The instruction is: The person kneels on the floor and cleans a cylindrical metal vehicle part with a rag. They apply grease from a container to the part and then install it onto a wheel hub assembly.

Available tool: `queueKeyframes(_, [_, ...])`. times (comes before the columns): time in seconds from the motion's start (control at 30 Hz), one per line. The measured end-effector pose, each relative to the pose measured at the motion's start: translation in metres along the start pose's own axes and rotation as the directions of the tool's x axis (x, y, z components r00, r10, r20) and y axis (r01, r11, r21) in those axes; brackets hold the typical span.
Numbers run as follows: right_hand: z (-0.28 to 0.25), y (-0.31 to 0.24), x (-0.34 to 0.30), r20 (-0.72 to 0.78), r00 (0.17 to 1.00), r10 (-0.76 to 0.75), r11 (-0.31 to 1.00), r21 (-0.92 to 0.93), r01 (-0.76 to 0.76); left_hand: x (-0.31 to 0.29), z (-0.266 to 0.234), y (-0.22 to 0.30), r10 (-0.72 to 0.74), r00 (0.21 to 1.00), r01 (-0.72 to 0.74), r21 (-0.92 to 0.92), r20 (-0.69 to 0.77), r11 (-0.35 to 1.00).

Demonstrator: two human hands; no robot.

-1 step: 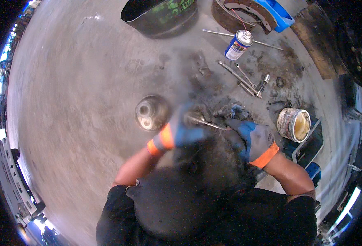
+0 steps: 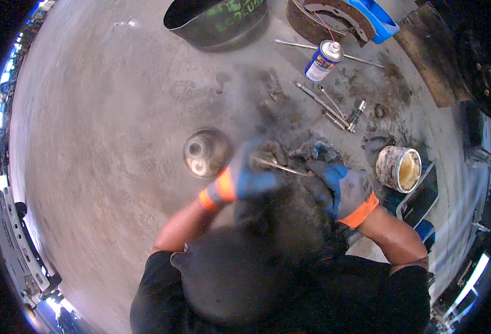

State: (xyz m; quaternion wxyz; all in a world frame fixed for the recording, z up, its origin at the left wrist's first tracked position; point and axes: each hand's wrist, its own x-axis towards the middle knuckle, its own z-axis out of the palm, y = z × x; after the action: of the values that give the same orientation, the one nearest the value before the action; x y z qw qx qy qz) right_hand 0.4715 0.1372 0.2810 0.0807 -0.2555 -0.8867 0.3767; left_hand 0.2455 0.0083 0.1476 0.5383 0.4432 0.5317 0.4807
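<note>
Both my hands wear blue gloves with orange cuffs and meet low over a concrete floor. My left hand (image 2: 245, 178) is blurred and closed around a thin metal rod (image 2: 281, 166) that points right. My right hand (image 2: 343, 186) grips a dark greasy part (image 2: 312, 150), and the rod's tip reaches into that part. A round shiny metal hub (image 2: 204, 153) lies on the floor just left of my left hand. My head and dark shirt hide the area below the hands.
An open tub of grease (image 2: 399, 168) stands right of my right hand. Further away lie wrenches and sockets (image 2: 332, 108), a spray can (image 2: 323, 60), a dark basin (image 2: 217, 22), a rusty brake assembly (image 2: 318, 16), a blue tray (image 2: 379, 19) and a wooden board (image 2: 423, 58).
</note>
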Motion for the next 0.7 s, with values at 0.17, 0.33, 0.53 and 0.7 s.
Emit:
queueKeyframes(0.17, [-0.006,0.005,0.007,-0.018,0.998,-0.056,0.998,0.037,0.056,0.007,0.002,0.052,-0.027,0.997,0.031,-0.061,0.074,0.998])
queueKeyframes(0.33, [-0.032,0.026,0.020,0.204,0.942,-0.266,0.890,-0.322,0.321,0.008,0.007,0.088,-0.198,0.926,0.277,-0.223,0.321,0.935])
queueKeyframes(0.53, [-0.012,0.059,0.013,0.193,0.960,-0.203,0.844,-0.462,0.272,0.014,0.024,0.140,0.331,0.803,-0.267,-0.198,0.496,0.943])
queueKeyframes(0.7, [-0.025,0.043,0.003,0.112,0.992,0.062,0.976,-0.213,-0.037,0.012,0.015,0.121,0.147,0.968,-0.153,0.016,0.203,0.988])
